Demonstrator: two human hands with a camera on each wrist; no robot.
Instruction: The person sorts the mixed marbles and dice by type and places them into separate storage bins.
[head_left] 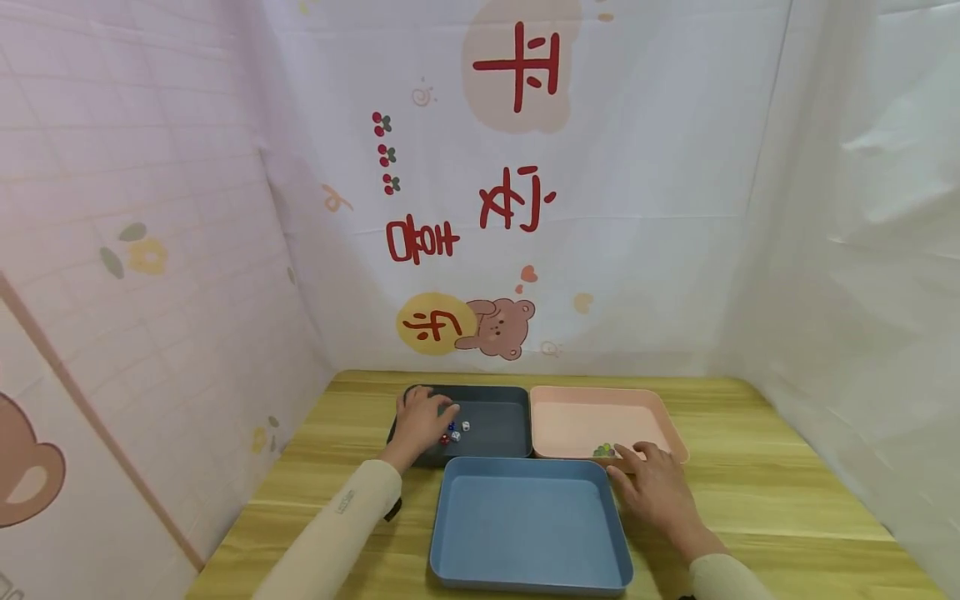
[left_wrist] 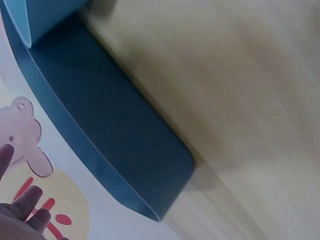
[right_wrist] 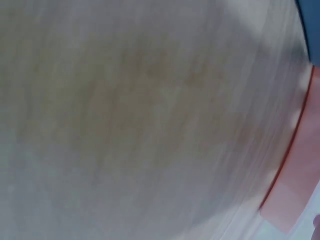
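My left hand (head_left: 422, 423) hovers over the left side of a dark blue tray (head_left: 498, 425), fingers loosely bent and apart. Near its thumb lie several small dice: white dice (head_left: 466, 426), a red die (head_left: 445, 439) and a blue one. Over the front right of a pink tray (head_left: 577, 417) is my right hand (head_left: 658, 483), thumb and fingers spread. Small green round pieces (head_left: 602, 450) lie just left of its fingertips; their kind is too small to tell. Neither hand visibly holds anything. The left wrist view catches some fingers (left_wrist: 30, 205); the right wrist view barely shows a fingertip.
A lighter blue tray (head_left: 532, 525) stands in front of the other two, close against them. All rest on a wood-grain table (head_left: 780, 492). A white printed cloth (head_left: 637, 250) hangs behind the table, with more cloth at both sides.
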